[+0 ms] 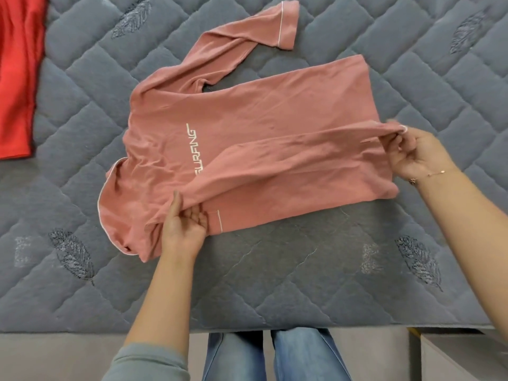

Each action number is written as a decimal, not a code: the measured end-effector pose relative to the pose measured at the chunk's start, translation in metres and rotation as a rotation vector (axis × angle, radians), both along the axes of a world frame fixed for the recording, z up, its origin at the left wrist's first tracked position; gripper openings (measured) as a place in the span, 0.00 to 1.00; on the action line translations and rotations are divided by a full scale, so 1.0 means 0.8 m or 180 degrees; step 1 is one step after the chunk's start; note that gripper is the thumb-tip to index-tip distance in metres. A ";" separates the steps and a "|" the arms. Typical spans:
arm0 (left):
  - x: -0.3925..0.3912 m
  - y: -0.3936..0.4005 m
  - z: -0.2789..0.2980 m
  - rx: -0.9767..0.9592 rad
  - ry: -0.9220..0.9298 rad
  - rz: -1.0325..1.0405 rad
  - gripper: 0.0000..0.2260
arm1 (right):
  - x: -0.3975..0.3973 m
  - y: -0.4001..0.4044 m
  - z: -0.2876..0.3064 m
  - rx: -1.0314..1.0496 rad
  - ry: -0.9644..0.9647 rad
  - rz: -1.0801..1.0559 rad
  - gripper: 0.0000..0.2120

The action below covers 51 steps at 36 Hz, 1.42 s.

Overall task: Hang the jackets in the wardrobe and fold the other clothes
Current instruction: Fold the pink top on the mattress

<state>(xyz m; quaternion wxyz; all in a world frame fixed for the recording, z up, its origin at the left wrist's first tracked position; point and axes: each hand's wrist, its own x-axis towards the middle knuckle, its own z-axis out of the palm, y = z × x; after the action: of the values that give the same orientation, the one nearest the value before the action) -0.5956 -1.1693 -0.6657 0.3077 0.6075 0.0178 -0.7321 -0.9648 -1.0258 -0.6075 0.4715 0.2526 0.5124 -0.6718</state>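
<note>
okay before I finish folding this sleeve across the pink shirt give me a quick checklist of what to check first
1. Right hand has the cuff end of the near sleeve: ok, it pinches the fabric, lifted over the body.
2. Left hand steadies the shoulder end: ok, its fingers hold the fold by the shoulder.
3. Pink shirt lies flat on the mattress: mostly ok, some wrinkles near the collar.
4. Far sleeve folded in: not ok, it sticks out past the body.
5. Red garment out of the way: ok, apart at the left edge.
6. Sleeve taut, untwisted: cannot tell.
</note>
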 end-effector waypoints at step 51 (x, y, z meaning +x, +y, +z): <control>0.070 0.058 -0.041 -0.0067 -0.1739 0.0701 0.23 | 0.092 0.115 -0.119 0.1952 0.0894 -0.0149 0.06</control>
<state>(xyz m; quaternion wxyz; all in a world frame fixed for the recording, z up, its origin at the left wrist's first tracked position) -0.5393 -1.1228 -0.6987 0.3850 0.7733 -0.0074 -0.5037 -0.8915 -0.9340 -0.7030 0.2828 0.2993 0.7446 -0.5253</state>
